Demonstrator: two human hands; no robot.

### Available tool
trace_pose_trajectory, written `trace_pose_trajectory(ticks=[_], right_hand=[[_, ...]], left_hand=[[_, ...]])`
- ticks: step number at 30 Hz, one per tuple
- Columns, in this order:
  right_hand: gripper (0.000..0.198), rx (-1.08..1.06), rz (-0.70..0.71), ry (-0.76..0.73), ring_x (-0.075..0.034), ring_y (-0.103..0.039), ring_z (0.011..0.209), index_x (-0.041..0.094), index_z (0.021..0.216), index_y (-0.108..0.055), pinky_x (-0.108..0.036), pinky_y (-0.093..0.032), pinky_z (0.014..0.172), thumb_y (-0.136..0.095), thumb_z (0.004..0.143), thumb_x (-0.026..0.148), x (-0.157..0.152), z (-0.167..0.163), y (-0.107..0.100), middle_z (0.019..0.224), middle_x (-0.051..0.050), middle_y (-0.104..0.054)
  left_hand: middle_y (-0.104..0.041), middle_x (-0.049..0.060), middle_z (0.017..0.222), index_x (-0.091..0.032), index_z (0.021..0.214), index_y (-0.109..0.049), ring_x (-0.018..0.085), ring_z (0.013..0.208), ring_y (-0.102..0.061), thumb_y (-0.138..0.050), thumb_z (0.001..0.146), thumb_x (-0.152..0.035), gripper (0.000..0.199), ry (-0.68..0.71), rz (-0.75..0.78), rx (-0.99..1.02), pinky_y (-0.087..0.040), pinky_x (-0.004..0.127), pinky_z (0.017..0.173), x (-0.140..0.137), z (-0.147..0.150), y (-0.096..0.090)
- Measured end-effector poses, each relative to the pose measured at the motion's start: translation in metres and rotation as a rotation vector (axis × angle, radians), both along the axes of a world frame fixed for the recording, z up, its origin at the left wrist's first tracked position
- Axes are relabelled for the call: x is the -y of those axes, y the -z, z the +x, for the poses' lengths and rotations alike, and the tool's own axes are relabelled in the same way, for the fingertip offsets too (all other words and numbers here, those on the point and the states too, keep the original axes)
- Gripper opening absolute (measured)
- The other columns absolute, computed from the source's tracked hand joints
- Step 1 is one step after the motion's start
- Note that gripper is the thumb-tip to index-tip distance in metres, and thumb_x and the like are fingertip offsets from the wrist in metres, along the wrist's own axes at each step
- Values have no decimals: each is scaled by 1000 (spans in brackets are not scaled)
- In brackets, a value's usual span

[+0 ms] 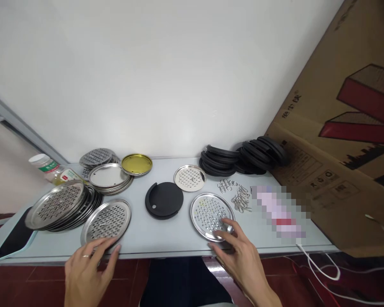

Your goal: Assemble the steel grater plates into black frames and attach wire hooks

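My left hand (89,270) is at the near rim of a round metal grater disc (108,217), its fingertips over the edge and its thumb just outside it. Another grater disc (211,213) lies under my right hand (240,258). The fingers there rest on the perforated face, with the thumb against the near rim. Between the two sits a black round holder (164,199) with a raised partial rim and a small hole. Behind it, a smaller shiny perforated disc (190,178) lies flat. What is under my left fingers is partly hidden.
Stacked grater discs (59,204), plain metal discs (110,175) and a yellow disc (136,164) stand left, near a bottle (48,164) and a phone (14,234). Black holders (219,160), metal rings (227,185) and clips (241,198) lie right, beside a cardboard box (333,170).
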State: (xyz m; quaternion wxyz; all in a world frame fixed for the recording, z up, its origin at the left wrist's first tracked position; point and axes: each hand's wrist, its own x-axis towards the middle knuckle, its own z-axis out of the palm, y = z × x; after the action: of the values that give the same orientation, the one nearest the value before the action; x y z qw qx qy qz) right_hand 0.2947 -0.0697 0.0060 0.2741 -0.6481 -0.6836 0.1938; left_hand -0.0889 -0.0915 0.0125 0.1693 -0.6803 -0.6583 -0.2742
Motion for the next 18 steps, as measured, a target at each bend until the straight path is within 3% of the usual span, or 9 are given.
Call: trace_pose_trajectory(ticks=[4,8,11,14,18], right_hand=[[25,-4,39,-62,-22,-69,79,28,88,-75,-37,-55,72,-53,95,39,-2,-2,-1,134,-5,-58],[24,-107,3,-132,-23,-69,80,28,87,-77,-37,-56,74,-55,94,36,-1,-3,-7,130,-7,-60],[23,-229,-21,-159,-23,-68,84,27,89,-78,-36,-57,76,-57,93,36,2,-2,-13,128,-9,-60],[19,-349,99,-112,-23,-66,87,24,89,-77,-31,-56,70,-61,92,34,2,1,-19,117,-11,-64],[13,-551,297,73,-20,-65,79,22,87,-71,-27,-52,64,-65,90,33,-1,13,-30,94,-9,-68]], left_hand=[[-71,6,95,-28,94,-73,27,93,-64,-71,79,-27,15,178,40,134,-42,40,88,-4,43,-2],[-70,5,95,-28,95,-71,25,95,-63,-68,81,-21,16,372,-81,199,-42,40,91,-16,101,-7],[-67,7,103,-27,108,-67,25,100,-61,-64,86,-23,23,470,-213,251,-44,41,90,-26,134,-10],[-62,11,115,-24,122,-59,27,106,-59,-62,88,-30,35,465,-266,344,-48,43,92,-33,148,-8],[-54,15,129,-20,132,-50,30,119,-54,-63,87,-35,49,404,-238,481,-48,48,98,-39,151,-6]])
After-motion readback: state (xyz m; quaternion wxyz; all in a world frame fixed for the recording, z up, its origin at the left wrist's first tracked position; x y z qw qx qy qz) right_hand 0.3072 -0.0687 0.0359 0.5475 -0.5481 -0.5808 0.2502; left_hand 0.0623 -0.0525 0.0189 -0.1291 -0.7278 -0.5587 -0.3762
